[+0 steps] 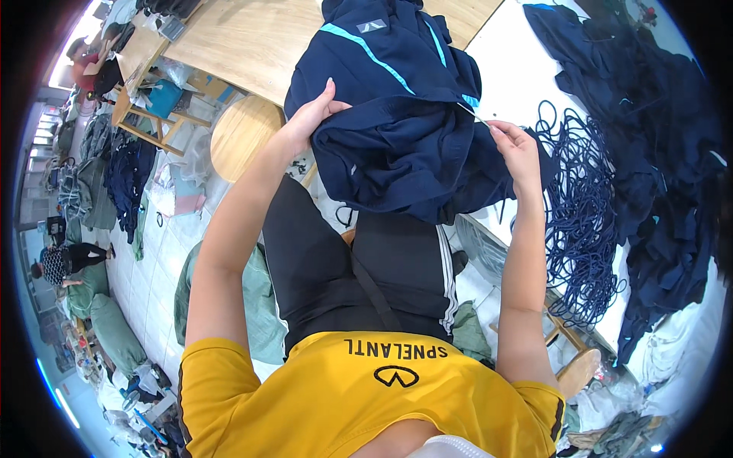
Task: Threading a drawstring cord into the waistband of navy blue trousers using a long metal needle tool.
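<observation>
A navy sports garment point(397, 153) with light-blue piping and a small pale emblem lies bunched over the table's near edge and above my lap. A broad band of doubled cloth crosses its middle. My left hand point(311, 120) grips the left end of this band, thumb raised and the other fingers partly hidden by cloth. At the band's right end, my right hand point(518, 151) pinches a thin, pale, needle-like rod point(477, 116) between thumb and fingers. The rod's far tip meets the cloth beside a light-blue stripe.
A tangle of navy cords point(580, 221) lies on the white tabletop point(500, 57) to the right, beside heaped dark-blue garments point(657, 160). A round wooden stool point(246, 137) stands left of the wooden table point(237, 46). Filled green sacks point(114, 332) and two people are farther left.
</observation>
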A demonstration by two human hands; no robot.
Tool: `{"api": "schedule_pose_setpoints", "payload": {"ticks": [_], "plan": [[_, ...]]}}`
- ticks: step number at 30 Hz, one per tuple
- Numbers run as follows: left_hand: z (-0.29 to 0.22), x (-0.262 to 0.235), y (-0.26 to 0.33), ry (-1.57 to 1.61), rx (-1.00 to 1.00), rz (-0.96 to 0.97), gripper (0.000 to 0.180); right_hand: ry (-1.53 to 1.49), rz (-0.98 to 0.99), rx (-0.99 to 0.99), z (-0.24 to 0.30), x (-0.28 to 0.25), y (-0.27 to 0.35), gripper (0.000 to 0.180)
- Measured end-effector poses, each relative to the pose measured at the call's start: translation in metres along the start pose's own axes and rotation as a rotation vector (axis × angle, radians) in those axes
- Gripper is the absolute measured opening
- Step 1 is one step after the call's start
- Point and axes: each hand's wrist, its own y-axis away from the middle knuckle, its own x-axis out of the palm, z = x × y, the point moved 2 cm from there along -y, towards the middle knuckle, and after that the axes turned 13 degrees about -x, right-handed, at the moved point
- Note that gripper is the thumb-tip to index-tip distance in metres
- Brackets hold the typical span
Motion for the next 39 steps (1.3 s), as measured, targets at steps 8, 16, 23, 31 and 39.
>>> {"api": "schedule_pose_setpoints", "payload": {"ticks": [8, 16, 23, 31, 39], "plan": [[-0.008, 0.009, 0.021, 0.117, 0.124, 0.052, 0.075, -0.133, 0.238, 0.152, 0.028, -0.009, 0.017, 0.018], [-0.017, 0.035, 0.047, 0.317, 0.338, 0.539, 0.073, -0.404, -0.053, 0.099, 0.025, -0.002, 0.034, 0.026], [-0.02, 0.058, 0.058, 0.474, 0.39, 0.472, 0.072, -0.284, -0.031, 0.119, 0.024, 0.022, 0.046, 0.026], [-0.004, 0.037, 0.059, 0.583, 0.445, 0.28, 0.06, 0.371, -0.032, -0.043, 0.012, 0.064, 0.067, 0.036], [0.061, 0.013, 0.064, 0.015, 0.464, -0.315, 0.048, 0.336, -0.087, -0.107, 0.008, 0.076, 0.085, 0.019]]}}
